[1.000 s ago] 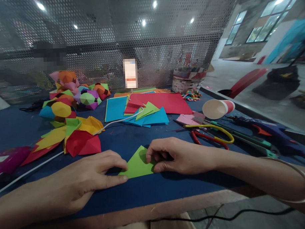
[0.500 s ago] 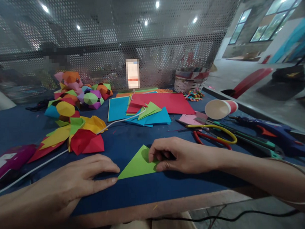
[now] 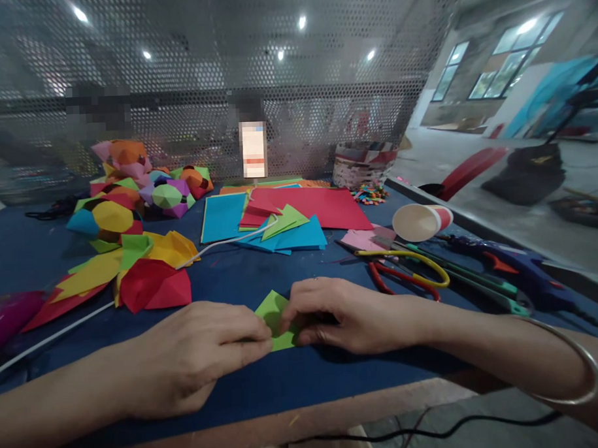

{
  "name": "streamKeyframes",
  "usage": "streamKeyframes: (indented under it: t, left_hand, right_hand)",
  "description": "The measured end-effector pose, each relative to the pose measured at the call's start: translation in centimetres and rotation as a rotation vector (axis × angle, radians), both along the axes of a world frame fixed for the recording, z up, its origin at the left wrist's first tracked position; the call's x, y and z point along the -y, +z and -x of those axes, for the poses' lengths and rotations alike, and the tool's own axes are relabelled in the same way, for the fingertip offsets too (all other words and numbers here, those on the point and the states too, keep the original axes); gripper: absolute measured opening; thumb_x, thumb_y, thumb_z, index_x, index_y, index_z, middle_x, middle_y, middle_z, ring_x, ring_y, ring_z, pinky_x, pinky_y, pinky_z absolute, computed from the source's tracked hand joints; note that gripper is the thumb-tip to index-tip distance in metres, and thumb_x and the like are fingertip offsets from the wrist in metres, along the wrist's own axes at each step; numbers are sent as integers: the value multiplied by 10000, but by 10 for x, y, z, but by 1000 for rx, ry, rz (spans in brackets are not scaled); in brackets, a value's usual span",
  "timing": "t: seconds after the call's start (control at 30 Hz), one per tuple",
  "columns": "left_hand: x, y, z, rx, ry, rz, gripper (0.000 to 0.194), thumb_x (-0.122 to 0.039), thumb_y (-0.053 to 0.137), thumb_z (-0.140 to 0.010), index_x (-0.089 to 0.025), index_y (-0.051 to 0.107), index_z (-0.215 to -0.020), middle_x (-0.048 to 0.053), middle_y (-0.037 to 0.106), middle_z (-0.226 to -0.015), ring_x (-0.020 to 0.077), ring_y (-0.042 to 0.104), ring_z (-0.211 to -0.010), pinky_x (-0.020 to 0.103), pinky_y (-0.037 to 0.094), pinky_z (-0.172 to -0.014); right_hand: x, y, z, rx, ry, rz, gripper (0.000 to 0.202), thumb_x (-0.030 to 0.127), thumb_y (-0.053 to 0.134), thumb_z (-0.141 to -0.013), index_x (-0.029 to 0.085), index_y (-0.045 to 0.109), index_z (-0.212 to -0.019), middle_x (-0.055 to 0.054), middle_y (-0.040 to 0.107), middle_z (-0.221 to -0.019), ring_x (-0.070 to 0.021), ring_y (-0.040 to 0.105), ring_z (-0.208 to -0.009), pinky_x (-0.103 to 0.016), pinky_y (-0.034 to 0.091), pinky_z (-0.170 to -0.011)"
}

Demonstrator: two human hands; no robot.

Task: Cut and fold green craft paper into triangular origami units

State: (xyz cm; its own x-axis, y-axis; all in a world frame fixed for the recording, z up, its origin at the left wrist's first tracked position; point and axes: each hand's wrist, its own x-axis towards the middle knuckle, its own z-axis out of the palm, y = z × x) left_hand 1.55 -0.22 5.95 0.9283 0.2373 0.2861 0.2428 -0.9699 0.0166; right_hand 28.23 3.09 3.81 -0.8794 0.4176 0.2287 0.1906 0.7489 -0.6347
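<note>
A light green sheet of folded paper (image 3: 272, 306) lies on the blue table top (image 3: 246, 402) near its front edge, between my two hands. My left hand (image 3: 200, 351) has its fingertips and thumb closed on the paper's left corner. Curled fingers of my right hand (image 3: 336, 314) press on the right side of the same paper, the thumb low beside them. Both hands hide parts of the paper, and only its peaked top and middle show.
Folded paper petals (image 3: 156, 281) and paper balls (image 3: 112, 217) lie to the left. Behind are stacked coloured sheets (image 3: 322, 207) and a white cable (image 3: 221, 240). Scissors (image 3: 428, 268), a paper cup (image 3: 416, 222) and a blue glue gun (image 3: 516, 262) lie right.
My left hand has moved right and closed on the paper's left corner, which is now drawn inward. My right hand stays at the paper's right side. The whole view has shifted slightly.
</note>
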Motion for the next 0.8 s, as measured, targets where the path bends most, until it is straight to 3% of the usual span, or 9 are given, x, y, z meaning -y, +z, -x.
streamKeyframes:
  t: [0.13,0.3,0.4,0.6,0.8]
  left_hand:
    - [-5,-10,3,117,-25,-2,471,38,394,-822,-184,625,-1167,79,796,-1041,182,759,-920,233,580,-773]
    - [-3,-9,4,126,-14,-31,646,30,394,-788,-238,561,-1351,27,813,-1067,164,772,-928,207,584,-761]
    - [-2,-8,5,124,-10,-32,705,34,385,-765,-230,567,-1394,22,815,-1091,164,772,-955,205,589,-773]
    - [-1,-21,17,67,21,-43,604,23,392,-787,-198,672,-1274,34,788,-1200,155,733,-1090,188,564,-898]
    - [1,-31,21,92,79,-49,605,-3,402,-803,-251,646,-1298,15,791,-1171,152,739,-1044,198,569,-835]
  right_hand:
    - [1,-2,-2,19,70,-207,286,82,531,-1002,165,733,-1185,-66,671,-1004,-161,602,-910,-285,441,-794]
    - [1,-4,-4,116,111,-403,499,13,510,-927,250,703,-1321,-55,655,-1040,-182,571,-884,-333,403,-749]
    - [0,-4,-5,133,124,-427,495,20,519,-925,244,705,-1325,-55,655,-1052,-184,565,-886,-337,418,-755]
    - [-4,-4,-10,63,160,-416,417,15,509,-939,175,741,-1247,-71,687,-1087,-167,588,-910,-304,447,-789]
    - [-5,-2,-17,25,173,-386,385,12,504,-942,143,754,-1203,-82,721,-1110,-166,590,-901,-294,474,-833]
